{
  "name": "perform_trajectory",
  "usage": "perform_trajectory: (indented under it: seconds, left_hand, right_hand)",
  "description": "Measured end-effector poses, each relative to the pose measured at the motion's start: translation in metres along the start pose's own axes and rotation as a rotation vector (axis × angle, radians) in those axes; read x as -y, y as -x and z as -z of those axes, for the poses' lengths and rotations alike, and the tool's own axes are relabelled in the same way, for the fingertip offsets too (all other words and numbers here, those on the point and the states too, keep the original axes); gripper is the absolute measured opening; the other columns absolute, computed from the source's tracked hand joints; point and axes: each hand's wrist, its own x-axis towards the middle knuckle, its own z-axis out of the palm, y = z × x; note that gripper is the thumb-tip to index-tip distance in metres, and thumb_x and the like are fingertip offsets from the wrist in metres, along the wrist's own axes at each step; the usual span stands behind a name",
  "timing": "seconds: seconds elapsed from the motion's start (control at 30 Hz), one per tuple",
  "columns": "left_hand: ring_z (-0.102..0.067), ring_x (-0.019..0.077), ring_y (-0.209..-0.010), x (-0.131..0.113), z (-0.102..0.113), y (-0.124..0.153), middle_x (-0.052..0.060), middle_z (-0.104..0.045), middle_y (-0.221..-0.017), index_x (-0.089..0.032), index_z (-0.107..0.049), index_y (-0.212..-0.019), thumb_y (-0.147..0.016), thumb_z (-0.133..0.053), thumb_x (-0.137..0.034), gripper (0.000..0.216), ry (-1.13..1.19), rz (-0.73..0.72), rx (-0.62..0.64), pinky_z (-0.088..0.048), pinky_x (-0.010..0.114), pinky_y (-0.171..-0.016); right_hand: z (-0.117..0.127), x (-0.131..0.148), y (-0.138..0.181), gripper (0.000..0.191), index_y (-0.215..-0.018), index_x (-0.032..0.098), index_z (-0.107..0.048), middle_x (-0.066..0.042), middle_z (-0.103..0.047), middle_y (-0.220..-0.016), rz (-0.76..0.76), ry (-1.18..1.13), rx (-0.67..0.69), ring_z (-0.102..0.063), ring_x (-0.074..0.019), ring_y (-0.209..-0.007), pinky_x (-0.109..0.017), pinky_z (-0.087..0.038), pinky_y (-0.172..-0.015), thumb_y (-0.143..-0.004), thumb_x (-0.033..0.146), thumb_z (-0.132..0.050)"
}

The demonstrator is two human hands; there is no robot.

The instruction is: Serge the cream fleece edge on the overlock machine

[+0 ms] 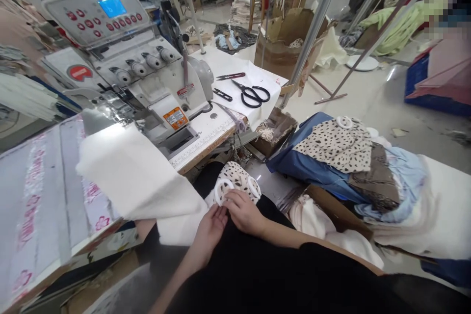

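In my lap lies a small spotted fabric piece [237, 176] with two white plastic rings [223, 190]. My right hand [245, 211] rests on it, fingers curled and pinching at one ring. My left hand [211, 228] lies just beside it, palm up with fingers loosely apart, touching the edge of a cream cloth [140, 176]. That cloth drapes from the sewing table down to my lap.
An overlock sewing machine [147, 73] stands on the table at the left. Black scissors [252, 94] and thread snips [222, 94] lie behind it. A heap of spotted, blue and brown fabrics [349, 162] sits at my right, with a small cardboard box [275, 130] nearby.
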Motion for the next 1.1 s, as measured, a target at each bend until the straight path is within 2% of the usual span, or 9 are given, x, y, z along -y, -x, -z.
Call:
perform_trajectory:
  seconds: [0.3,0.67,0.93,1.1]
  left_hand:
    - [-0.060,0.0112,-0.072,-0.002,0.001,0.003,0.004,-0.062,-0.080,-0.014,-0.056,-0.077,-0.079,-0.052,-0.009,0.007,0.036,0.012,0.018,-0.042,0.021,-0.065]
    - [-0.060,0.0118,-0.077,-0.002,0.004,0.004,0.004,-0.063,-0.087,-0.016,-0.058,-0.084,-0.079,-0.054,-0.011,0.008,0.043,0.023,0.061,-0.042,0.022,-0.069]
    - [-0.061,0.0133,-0.081,0.003,0.004,0.005,0.004,-0.064,-0.086,-0.016,-0.057,-0.081,-0.076,-0.055,-0.010,0.007,-0.027,0.033,0.113,-0.041,0.022,-0.069]
    - [-0.061,0.0149,-0.079,0.006,0.005,0.005,0.005,-0.065,-0.081,-0.014,-0.057,-0.078,-0.071,-0.063,-0.013,0.009,-0.133,-0.043,0.156,-0.038,0.022,-0.066]
  right_hand:
    - [0.014,-0.007,0.009,0.031,-0.104,0.018,-0.052,-0.011,-0.053,-0.102,-0.099,-0.028,-0.156,-0.043,-0.0268,-0.111,-0.050,-0.040,-0.092,-0.074,0.011,-0.049]
    - [0.005,-0.007,0.008,0.032,-0.106,0.019,-0.050,-0.011,-0.051,-0.103,-0.088,-0.020,-0.125,-0.044,-0.0271,-0.108,-0.051,-0.039,-0.090,-0.074,0.012,-0.049]
    - [0.007,-0.012,0.001,0.030,-0.101,0.016,-0.054,-0.011,-0.052,-0.096,-0.158,-0.002,-0.149,-0.047,-0.0249,-0.096,-0.043,-0.042,-0.081,-0.074,0.008,-0.044]
    - [0.016,-0.019,0.002,0.023,-0.090,0.018,-0.059,-0.007,-0.055,-0.081,-0.130,-0.024,-0.135,-0.049,-0.0206,-0.080,-0.036,-0.045,-0.070,-0.078,0.009,-0.042]
